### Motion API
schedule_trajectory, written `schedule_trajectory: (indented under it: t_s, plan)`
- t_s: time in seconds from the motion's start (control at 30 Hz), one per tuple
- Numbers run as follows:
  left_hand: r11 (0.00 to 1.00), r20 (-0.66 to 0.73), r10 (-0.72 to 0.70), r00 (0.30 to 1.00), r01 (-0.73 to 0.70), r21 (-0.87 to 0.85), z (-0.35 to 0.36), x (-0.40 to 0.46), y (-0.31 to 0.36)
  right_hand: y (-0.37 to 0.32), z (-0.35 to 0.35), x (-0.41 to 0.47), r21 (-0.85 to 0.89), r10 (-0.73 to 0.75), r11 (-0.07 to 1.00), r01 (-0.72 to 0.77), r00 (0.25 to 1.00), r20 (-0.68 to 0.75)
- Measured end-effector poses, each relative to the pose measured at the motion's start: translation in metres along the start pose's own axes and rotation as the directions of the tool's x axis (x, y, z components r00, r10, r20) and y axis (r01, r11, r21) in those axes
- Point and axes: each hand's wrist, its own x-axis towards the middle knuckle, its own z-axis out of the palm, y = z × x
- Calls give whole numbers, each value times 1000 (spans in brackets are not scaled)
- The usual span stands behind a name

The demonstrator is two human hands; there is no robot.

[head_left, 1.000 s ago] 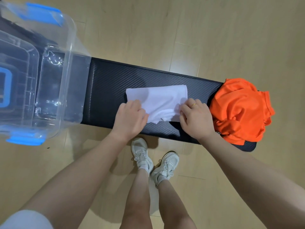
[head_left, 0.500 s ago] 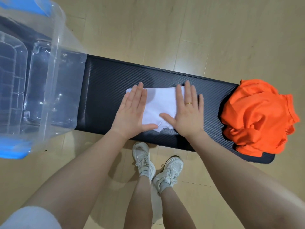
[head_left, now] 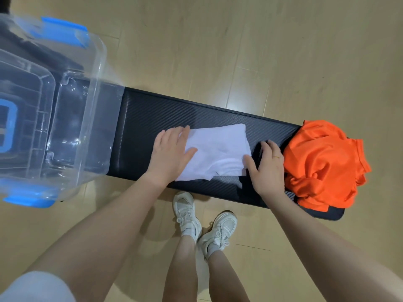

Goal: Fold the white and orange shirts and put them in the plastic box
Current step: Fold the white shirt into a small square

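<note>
**White shirt folded, ready for the box**

The white shirt (head_left: 214, 151) lay as a small folded packet on the black bench (head_left: 152, 118), about midway along it. The left hand (head_left: 169, 152) rested flat on the packet's box-side edge, fingers straight. The right hand (head_left: 267, 165) sat at the opposite edge, fingers curled down onto the bench just beside the cloth and thumb touching the cloth; neither hand pinched the shirt.

The step in hand looked like the last of the first fold, with the transfer about to begin. The plastic box (head_left: 96, 88), clear with blue latches, stood open at the bench's left end, and appeared empty. The next move would likely call for both hands to slide under the packet and carry it along the bench into the box without letting the layers spill open.

The orange shirt (head_left: 322, 164) sat crumpled at the bench's far right end, not yet folded.

No brand, label or readable writing showed on anything.
</note>
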Motion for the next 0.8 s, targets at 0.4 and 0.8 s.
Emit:
schedule_trajectory:
  t_s: [0.4, 0.8]
  plan:
    - [789, 235, -422, 876, 483, -379, 10, -44, 22, -36, 1, 13, 15, 39, 999, -42, 991, 127]
    - [-165, 577, -472, 667, 576, -801, -27, -103, 47, -53, -37, -7, 346, 114, 820, -457, 721, 683]
